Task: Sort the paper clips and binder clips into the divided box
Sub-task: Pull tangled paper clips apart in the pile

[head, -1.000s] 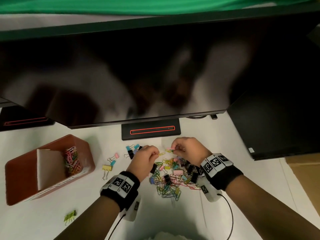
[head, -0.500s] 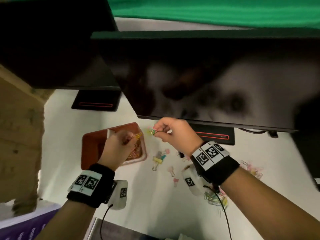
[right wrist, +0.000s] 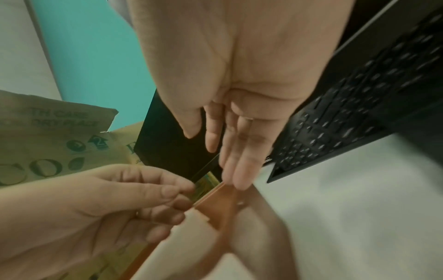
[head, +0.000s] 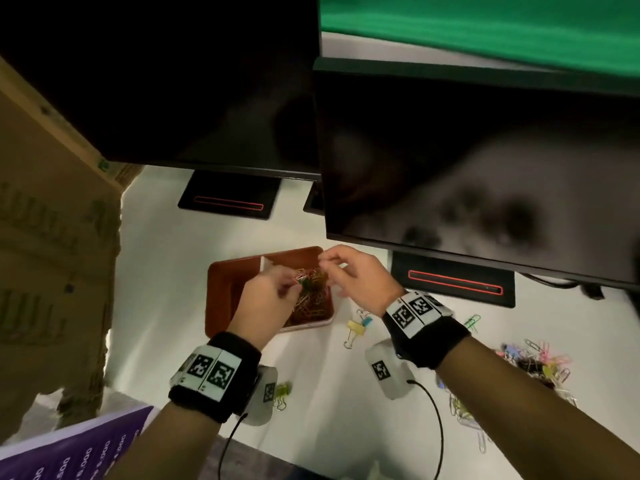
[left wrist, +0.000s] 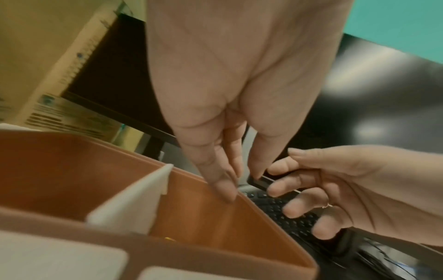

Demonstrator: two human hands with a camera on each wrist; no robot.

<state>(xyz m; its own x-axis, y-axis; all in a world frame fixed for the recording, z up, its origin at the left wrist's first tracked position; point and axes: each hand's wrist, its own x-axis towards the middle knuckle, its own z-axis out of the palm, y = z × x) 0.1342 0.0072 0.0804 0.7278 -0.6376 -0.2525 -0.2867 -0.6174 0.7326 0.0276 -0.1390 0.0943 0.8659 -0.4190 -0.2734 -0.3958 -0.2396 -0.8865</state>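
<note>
The brown divided box (head: 221,292) stands on the white desk, a white divider (left wrist: 134,200) splitting it. Its right compartment holds several coloured paper clips (head: 308,306). Both hands hover over that compartment, close together. My left hand (head: 294,285) points its straight fingers down into the box; in the left wrist view (left wrist: 242,183) no clip shows between thumb and fingers. My right hand (head: 329,263) is at the box's far rim, and the right wrist view (right wrist: 215,157) shows its fingers straight and empty. The loose pile of clips (head: 533,358) lies far right.
A yellow binder clip (head: 356,329) and a green binder clip (head: 282,389) lie on the desk near the box. Two dark monitors (head: 485,168) overhang the back, with stands (head: 457,285) on the desk. A cardboard box (head: 52,237) stands at the left.
Both hands carried clips from the pile leftward to the box. The clips they pinched a moment ago are no longer seen in the fingers, and the right hand's fingers have straightened.
</note>
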